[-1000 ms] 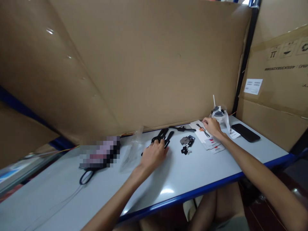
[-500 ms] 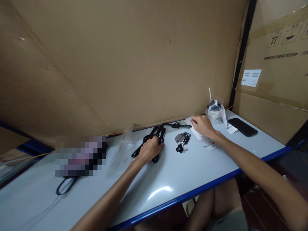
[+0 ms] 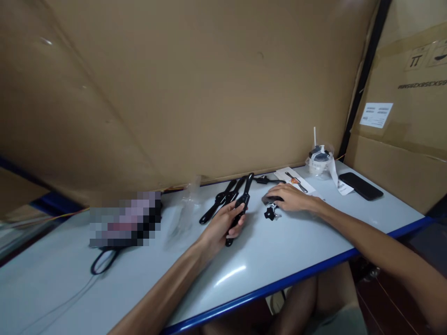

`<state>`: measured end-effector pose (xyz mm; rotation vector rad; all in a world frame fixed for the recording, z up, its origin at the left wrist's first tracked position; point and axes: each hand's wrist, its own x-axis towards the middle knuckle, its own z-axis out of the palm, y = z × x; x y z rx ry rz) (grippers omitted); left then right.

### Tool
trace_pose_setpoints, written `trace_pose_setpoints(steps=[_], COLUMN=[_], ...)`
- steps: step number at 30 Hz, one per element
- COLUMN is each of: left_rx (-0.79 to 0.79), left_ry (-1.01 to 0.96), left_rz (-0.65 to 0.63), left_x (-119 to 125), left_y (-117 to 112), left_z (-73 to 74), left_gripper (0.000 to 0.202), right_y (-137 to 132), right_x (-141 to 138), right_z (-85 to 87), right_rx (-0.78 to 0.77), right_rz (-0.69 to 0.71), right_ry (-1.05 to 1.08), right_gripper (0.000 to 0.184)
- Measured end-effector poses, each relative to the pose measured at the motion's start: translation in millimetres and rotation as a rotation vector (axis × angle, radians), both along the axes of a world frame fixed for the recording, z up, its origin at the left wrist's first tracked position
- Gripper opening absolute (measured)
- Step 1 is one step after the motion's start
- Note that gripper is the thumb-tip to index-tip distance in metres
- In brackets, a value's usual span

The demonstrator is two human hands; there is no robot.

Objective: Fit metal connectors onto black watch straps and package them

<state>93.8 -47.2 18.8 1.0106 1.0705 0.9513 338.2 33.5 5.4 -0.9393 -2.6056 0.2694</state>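
My left hand point(image 3: 226, 223) is wrapped around the lower handle of a black spokeshave point(image 3: 248, 188), which it holds tilted up over the table. Behind it on the left, more black spokeshaves point(image 3: 218, 202) lie side by side, and another spokeshave point(image 3: 267, 179) rests near the cardboard wall. My right hand point(image 3: 291, 196) reaches over a small pile of grey metal plates point(image 3: 267, 199), fingers stretched across them and partly hiding them. Just in front of those fingers are a black star-shaped part point(image 3: 269, 213) and small silver screws point(image 3: 278, 215).
Printed cards point(image 3: 291, 179) showing a spokeshave lie behind my right hand. A bagged cup with a straw point(image 3: 319, 160) and a black phone point(image 3: 361, 185) stand to the right. Clear plastic bags point(image 3: 185, 211) and a blurred pouch point(image 3: 129, 221) lie left. Cardboard point(image 3: 226, 93) walls the back.
My left hand has turned and lifted one spokeshave away from the others. My right hand has moved from the cards back to the metal plates, uncovering the printed picture. The view has shifted slightly.
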Motion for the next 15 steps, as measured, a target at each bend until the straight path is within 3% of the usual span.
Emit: trace_pose_setpoints(steps=[7, 15], left_rx=[0.017, 0.091], left_ry=[-0.169, -0.135], left_rz=[0.106, 0.073], left_x=[6, 7], left_y=[-5, -3], left_z=[-5.2, -10.8], left_gripper=[0.014, 0.023], right_y=[4, -6], right_x=[10, 6], right_z=[4.8, 11.3], right_rx=[-0.008, 0.11], right_rz=[-0.087, -0.157], right_ry=[-0.061, -0.091], right_gripper=[0.032, 0.033])
